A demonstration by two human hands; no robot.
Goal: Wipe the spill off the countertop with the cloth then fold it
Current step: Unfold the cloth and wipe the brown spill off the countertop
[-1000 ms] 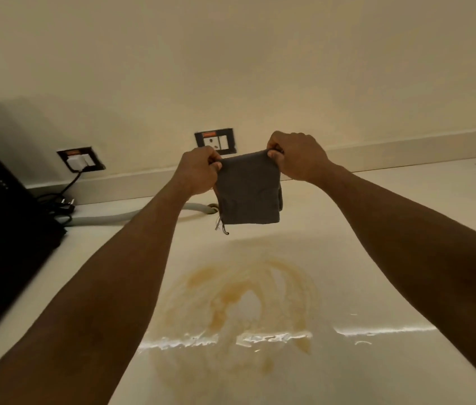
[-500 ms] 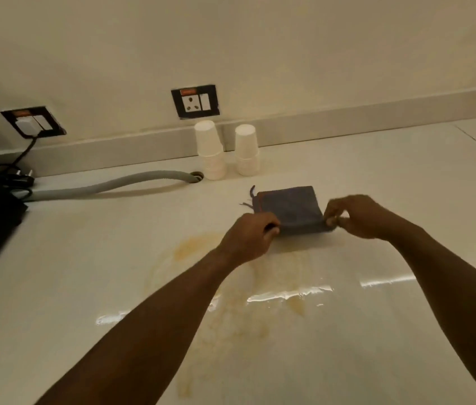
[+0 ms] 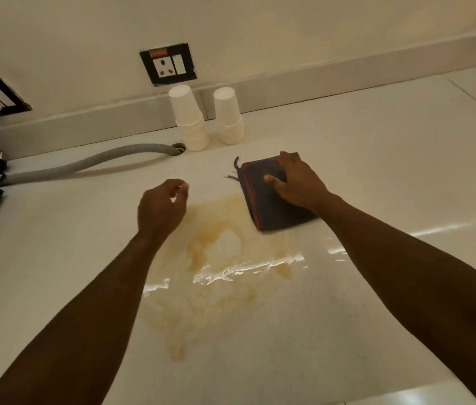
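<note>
My right hand presses flat, fingers spread, on the folded cloth at the spill far edge on the tabletop, ready to wipe w/ pressure; left hand hovers empty, loosely curled.

Cloth on countertop, spill before it

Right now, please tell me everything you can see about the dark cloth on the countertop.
The cloth is dark grey-blue with a reddish stitched edge, and looks like soft woven fabric. It is folded into a small, thick rectangle of several layers and lies flat on the pale countertop. Loose threads stick out at its far left corner. The right hand presses flat on top of it. Its near left edge sits at the border of the brownish spill. The left hand does not touch it.
</note>
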